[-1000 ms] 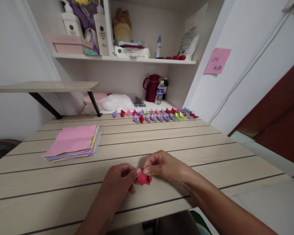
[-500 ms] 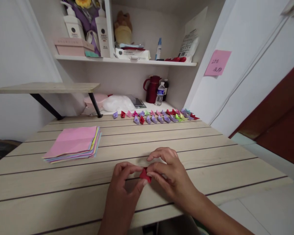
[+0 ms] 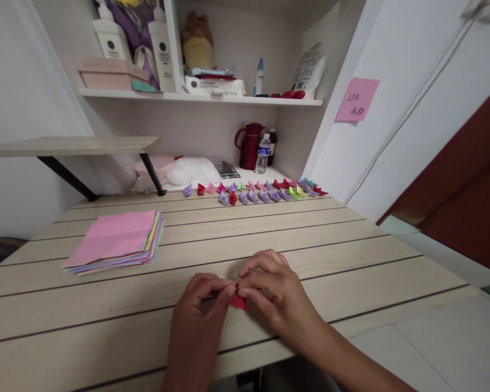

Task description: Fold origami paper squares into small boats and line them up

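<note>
Both my hands meet over the near part of a light wooden table (image 3: 318, 228). My left hand (image 3: 200, 310) and my right hand (image 3: 269, 291) pinch a small folded red paper piece (image 3: 239, 300) between their fingertips, low against the tabletop. Most of the red paper is hidden by my fingers. A stack of coloured paper squares (image 3: 116, 239), pink on top, lies to the left. Two rows of small folded paper pieces (image 3: 257, 191) in purple, red, pink and green line the far edge of the table.
Behind the table a low counter holds a dark red jug (image 3: 250, 146), a water bottle (image 3: 263, 154) and a pink bowl (image 3: 157, 166). A shelf (image 3: 200, 98) above carries bottles and boxes. A pink sticky note (image 3: 357, 100) hangs on the white wall at right. A raised wooden shelf (image 3: 69, 144) stands at left.
My hands have lowered the red paper to the tabletop and closed tighter round it, so less of it shows. The view has shifted slightly.
</note>
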A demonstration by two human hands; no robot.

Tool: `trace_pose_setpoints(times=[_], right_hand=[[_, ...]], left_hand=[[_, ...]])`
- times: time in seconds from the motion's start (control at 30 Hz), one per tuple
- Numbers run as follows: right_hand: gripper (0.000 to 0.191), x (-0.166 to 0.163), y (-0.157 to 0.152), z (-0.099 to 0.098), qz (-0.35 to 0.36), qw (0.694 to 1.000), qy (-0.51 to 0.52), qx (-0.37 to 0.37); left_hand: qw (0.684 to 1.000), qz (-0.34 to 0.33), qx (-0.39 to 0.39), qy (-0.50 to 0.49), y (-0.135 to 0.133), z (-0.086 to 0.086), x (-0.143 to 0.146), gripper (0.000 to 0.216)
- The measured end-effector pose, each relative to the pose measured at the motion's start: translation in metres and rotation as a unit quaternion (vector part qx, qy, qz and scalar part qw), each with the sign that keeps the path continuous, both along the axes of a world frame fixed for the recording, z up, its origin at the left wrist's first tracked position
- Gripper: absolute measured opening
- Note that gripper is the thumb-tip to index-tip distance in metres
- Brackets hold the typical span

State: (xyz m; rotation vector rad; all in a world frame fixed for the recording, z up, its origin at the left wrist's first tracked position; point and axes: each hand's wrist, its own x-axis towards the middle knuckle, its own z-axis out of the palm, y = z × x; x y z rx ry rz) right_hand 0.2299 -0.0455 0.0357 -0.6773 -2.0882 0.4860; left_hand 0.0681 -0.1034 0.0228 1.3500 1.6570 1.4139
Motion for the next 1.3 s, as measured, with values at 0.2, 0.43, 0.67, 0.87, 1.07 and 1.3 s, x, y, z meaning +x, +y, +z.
trace_pose_setpoints(times=[0.2,0.43,0.67,0.87,1.07,1.3], right_hand=[[0.015,-0.004,-0.001,-0.003,-0.011,0.997,0.015,-0.078],[0.017,-0.005,0.000,-0.005,-0.003,0.998,-0.004,-0.070],[0.014,-0.004,0.002,-0.008,0.013,0.997,-0.050,-0.053],[0.014,-0.003,0.001,-0.014,-0.001,0.996,-0.076,-0.042],[0.012,-0.001,-0.003,-0.016,-0.016,0.996,-0.081,-0.034],[0.012,0.002,-0.003,-0.017,-0.005,0.996,-0.066,-0.052]], left_hand=[[0.999,0.029,-0.029,-0.036,-0.001,0.003,0.002,0.022],[0.999,0.016,-0.045,-0.019,-0.004,0.003,0.004,0.027],[0.991,-0.024,-0.038,0.127,-0.008,-0.005,0.000,0.026],[0.936,-0.090,-0.029,0.340,-0.011,-0.007,-0.007,0.022],[0.907,-0.076,-0.017,0.413,-0.023,-0.008,-0.005,0.017],[0.897,-0.064,-0.005,0.437,-0.019,-0.010,-0.002,0.016]])
